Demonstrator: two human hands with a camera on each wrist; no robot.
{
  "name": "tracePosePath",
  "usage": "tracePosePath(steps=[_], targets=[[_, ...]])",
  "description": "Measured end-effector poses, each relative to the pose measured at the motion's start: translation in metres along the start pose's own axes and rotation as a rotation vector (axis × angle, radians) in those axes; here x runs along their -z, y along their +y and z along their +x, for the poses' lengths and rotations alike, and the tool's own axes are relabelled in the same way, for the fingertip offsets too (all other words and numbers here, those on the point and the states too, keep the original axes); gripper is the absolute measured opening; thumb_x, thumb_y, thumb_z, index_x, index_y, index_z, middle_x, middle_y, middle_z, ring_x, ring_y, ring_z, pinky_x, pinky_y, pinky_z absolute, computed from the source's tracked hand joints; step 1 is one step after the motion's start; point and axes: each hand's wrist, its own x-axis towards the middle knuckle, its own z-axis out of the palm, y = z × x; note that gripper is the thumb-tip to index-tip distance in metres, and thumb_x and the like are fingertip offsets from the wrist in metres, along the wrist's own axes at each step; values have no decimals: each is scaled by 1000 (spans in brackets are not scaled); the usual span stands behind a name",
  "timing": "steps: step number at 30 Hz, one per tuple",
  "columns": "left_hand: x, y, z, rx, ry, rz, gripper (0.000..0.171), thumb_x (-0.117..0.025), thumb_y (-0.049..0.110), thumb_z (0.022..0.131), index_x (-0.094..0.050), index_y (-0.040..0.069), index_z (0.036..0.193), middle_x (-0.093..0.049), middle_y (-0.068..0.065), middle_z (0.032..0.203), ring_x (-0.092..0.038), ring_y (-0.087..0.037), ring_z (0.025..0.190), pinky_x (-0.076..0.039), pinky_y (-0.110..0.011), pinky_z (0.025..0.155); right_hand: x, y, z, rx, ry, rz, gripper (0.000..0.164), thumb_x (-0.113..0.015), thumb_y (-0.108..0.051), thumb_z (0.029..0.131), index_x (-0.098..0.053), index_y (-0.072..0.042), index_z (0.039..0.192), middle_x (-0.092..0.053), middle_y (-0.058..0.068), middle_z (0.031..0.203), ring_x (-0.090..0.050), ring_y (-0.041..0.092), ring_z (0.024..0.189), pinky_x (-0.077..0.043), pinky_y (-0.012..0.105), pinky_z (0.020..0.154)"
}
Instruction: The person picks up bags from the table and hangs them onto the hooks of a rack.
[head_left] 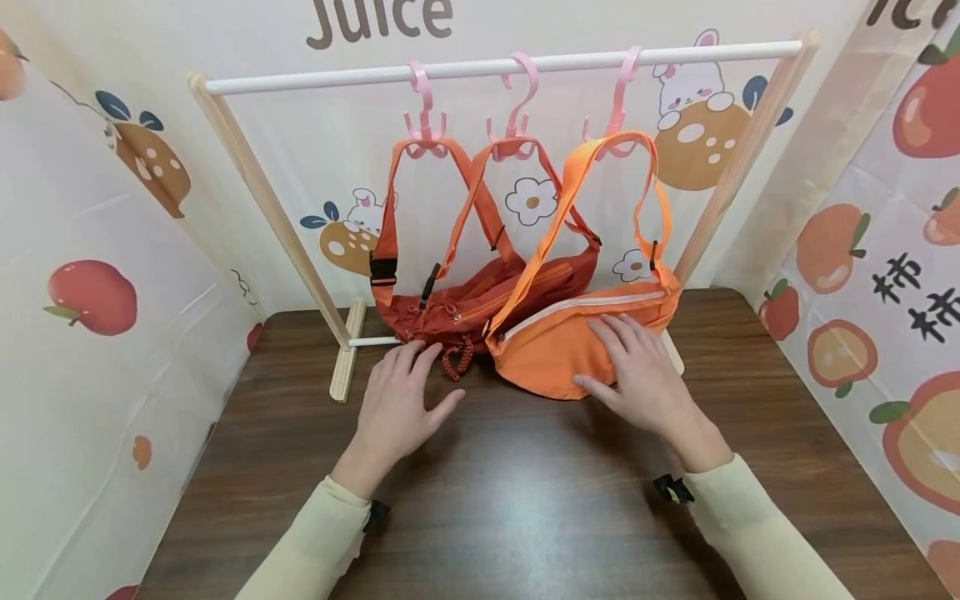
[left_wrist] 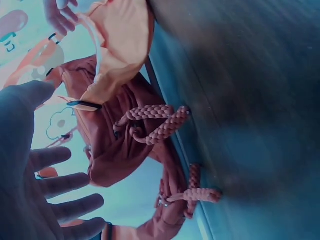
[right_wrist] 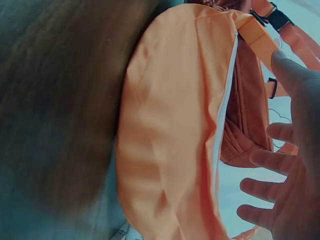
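Observation:
Three bags hang by their straps from pink hooks on a rack. On the right is a bright orange crossbody bag point(head_left: 555, 354) with a white zipper; my right hand point(head_left: 637, 367) is in front of it, fingers spread and relaxed. Two rust-red bags hang to its left, overlapping, the nearer red bag point(head_left: 465, 317) carrying braided cord pulls point(left_wrist: 165, 125). My left hand point(head_left: 401, 400) hovers below and left of these, thumb apart from the fingers, holding nothing. In the right wrist view, the fingers point(right_wrist: 265, 190) are straight beside the orange bag's zipper.
The rack has a white top rail point(head_left: 322, 79), wooden posts and a wooden foot point(head_left: 345, 358) at the left. Pink hooks point(head_left: 525, 92) hang along the rail. Printed fabric walls enclose the dark wooden table point(head_left: 510, 508) at the back and sides.

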Motion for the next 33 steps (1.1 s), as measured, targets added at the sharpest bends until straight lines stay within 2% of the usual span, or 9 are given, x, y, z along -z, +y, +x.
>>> tracePosePath(steps=[9, 17, 33], targets=[[-4, -7, -13, 50, -101, 63, 88, -69, 69, 92, -49, 13, 156, -46, -20, 157, -40, -46, 144, -34, -66, 114, -7, 1, -8, -29, -64, -50, 93, -74, -63, 92, -42, -9, 161, -38, 25, 162, -29, 53, 150, -25, 71, 117], [-3, -9, -19, 93, -166, 76, 96, -68, 73, 91, -41, 17, 163, -32, -20, 168, -25, -48, 154, -23, -70, 119, -13, -2, -16, -90, -143, -67, 99, -64, -74, 94, -35, -12, 165, -31, 23, 167, -20, 52, 155, -19, 72, 119], [-9, -10, -32, 146, -207, 70, 106, -66, 80, 87, -32, 22, 169, -13, -16, 176, -3, -45, 161, -9, -73, 121, -19, -5, -27, -166, -243, -117, 110, -54, -86, 90, -23, -20, 171, -17, 20, 174, -6, 50, 159, -14, 79, 116]])
